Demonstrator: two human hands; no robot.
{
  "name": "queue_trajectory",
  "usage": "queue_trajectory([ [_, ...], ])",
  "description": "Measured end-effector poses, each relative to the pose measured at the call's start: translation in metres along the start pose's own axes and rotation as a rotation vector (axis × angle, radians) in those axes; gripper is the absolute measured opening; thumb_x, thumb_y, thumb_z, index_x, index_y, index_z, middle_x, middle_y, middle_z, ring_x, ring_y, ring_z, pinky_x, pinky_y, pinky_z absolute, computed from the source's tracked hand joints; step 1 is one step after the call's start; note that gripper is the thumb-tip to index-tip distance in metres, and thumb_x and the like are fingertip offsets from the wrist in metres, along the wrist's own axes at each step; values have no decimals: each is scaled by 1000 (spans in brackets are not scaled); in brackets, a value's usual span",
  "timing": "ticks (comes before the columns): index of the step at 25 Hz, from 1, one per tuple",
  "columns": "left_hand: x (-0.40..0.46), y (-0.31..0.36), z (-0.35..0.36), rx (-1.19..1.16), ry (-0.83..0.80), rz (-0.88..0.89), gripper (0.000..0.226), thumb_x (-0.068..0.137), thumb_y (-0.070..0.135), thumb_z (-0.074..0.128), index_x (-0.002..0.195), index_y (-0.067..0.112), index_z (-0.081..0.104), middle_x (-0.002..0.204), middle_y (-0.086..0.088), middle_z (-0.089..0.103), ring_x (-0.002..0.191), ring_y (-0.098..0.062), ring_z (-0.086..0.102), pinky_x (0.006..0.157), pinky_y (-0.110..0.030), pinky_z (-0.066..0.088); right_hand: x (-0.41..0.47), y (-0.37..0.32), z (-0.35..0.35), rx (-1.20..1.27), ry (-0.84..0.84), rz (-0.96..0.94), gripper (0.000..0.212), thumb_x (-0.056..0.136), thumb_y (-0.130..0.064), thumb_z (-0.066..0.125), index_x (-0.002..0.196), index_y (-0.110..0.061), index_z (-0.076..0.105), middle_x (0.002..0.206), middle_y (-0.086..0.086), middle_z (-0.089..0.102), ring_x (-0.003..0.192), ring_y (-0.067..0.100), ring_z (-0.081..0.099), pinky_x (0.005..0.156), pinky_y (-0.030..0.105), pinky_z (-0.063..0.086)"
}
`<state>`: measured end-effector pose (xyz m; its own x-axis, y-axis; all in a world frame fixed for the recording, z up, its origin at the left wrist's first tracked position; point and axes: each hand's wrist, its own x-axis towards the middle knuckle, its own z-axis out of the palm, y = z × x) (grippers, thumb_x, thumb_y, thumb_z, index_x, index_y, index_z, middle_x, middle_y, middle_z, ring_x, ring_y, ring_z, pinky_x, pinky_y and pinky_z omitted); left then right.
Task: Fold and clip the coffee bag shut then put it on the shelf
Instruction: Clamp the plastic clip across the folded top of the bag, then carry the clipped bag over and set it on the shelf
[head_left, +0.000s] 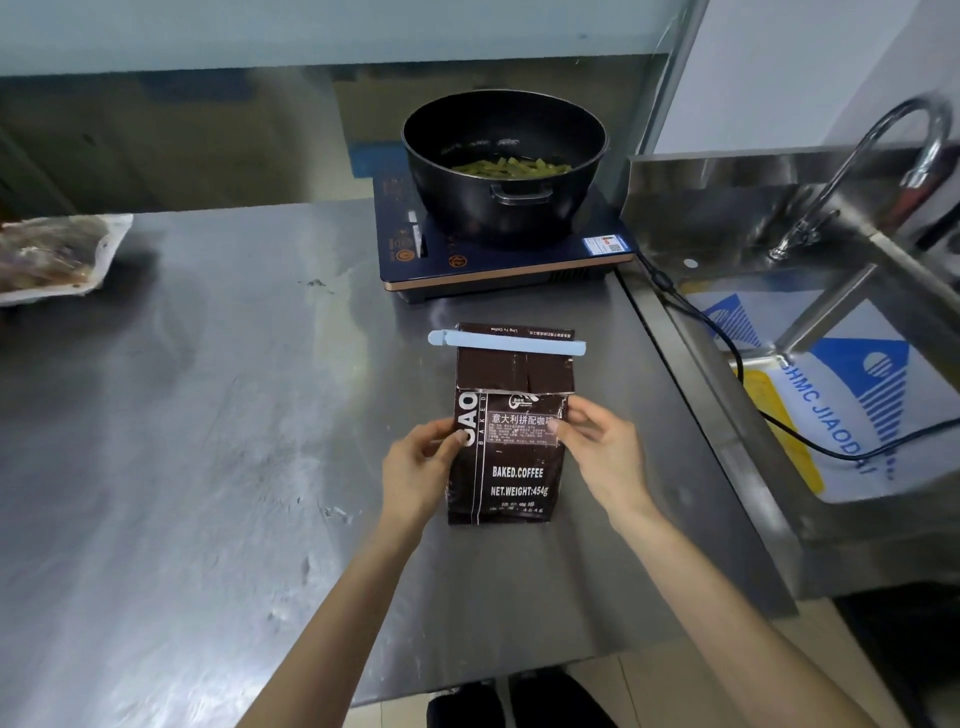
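A dark brown coffee bag (511, 467) with white print lies flat on the steel table (234, 415), its top pointing away from me. The upper part of the bag is creased above the label. A pale blue clip (506, 343) lies across the top end of the bag; whether it is clamped on the bag I cannot tell. My left hand (421, 462) pinches the bag's left edge with thumb on the front. My right hand (597, 447) pinches the right edge the same way, just below the crease.
Behind the bag a black pot (504, 171) with green vegetables stands on a dark induction cooker (498, 260). A steel sink (841, 332) with a tap (857, 171) and a power cable lies to the right. A wrapped food pack (52, 257) sits at the far left.
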<state>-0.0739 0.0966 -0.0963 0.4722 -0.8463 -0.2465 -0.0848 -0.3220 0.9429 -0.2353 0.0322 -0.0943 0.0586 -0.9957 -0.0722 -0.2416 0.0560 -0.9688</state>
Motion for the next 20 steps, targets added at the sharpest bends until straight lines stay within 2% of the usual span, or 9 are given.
queue_trajectory([
  [2, -2, 3, 0, 13, -16, 6, 17, 83, 16, 58, 97, 13, 68, 99, -15, 71, 89, -25, 66, 89, -39, 51, -8, -2, -2, 33, 58, 12, 29, 75, -3, 66, 102, -13, 65, 82, 1, 64, 74, 8, 60, 65, -1, 43],
  [5, -10, 9, 4, -4, -39, 2, 19, 83, 18, 59, 99, 14, 69, 99, -18, 71, 93, -32, 66, 94, -48, 48, -19, -7, -11, 80, 122, 14, 26, 75, -6, 67, 101, -12, 64, 84, 0, 64, 74, 3, 59, 65, 0, 44],
  [10, -29, 19, 22, -18, -83, 11, 19, 82, 22, 60, 99, 20, 69, 98, -14, 72, 94, -29, 66, 96, -49, 46, -34, -14, -41, 98, 186, -23, 26, 76, -9, 66, 102, -11, 64, 87, -1, 64, 77, 3, 59, 67, 0, 44],
  [15, -56, 31, 65, -35, -167, 43, 21, 82, 22, 61, 101, 17, 68, 98, -14, 72, 95, -31, 65, 96, -52, 46, -55, -12, -96, 66, 275, -49, 26, 76, -11, 67, 102, -14, 65, 80, -11, 63, 72, -9, 57, 65, 0, 43],
  [20, -106, 45, 123, -65, -254, 63, 14, 80, 20, 63, 89, 27, 71, 90, -8, 73, 87, -23, 67, 95, -50, 48, -87, 0, -172, 9, 386, -17, 28, 77, -14, 66, 105, -15, 64, 87, -8, 64, 80, 4, 59, 82, 21, 45],
])
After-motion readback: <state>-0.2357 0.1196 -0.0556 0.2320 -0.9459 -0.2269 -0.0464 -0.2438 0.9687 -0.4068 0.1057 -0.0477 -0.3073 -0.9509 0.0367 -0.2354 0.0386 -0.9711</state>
